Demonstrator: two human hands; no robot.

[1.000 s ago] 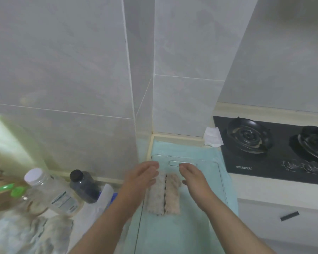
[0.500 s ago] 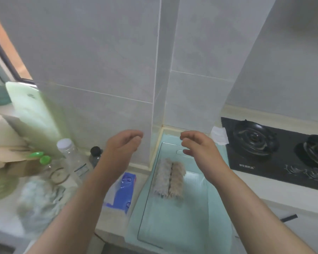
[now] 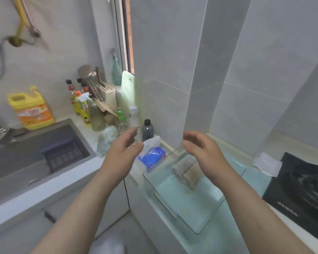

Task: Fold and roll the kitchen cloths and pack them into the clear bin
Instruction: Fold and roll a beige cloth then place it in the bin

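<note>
Two hands hang empty over the table (image 3: 72, 180). Far left sit a sink (image 3: 35, 153) and a yellow jug (image 3: 30, 109). A crumpled pale cloth (image 3: 106, 142) lies just left of and beyond the left hand (image 3: 123, 153), whose fingers (image 3: 130, 132) are loosely curved and hold nothing. Right of a blue pack (image 3: 152, 156) stands the bin (image 3: 165, 204). Two rolls (image 3: 183, 171) lie inside it, touching side by side, long axes running near to far, partly under the right hand (image 3: 204, 151), its fingers likewise slack and empty. A stove (image 3: 301, 186) is far right. If the crumpled cloth comes next, the left hand is nearer; it would reach left and away from the bin.
</note>
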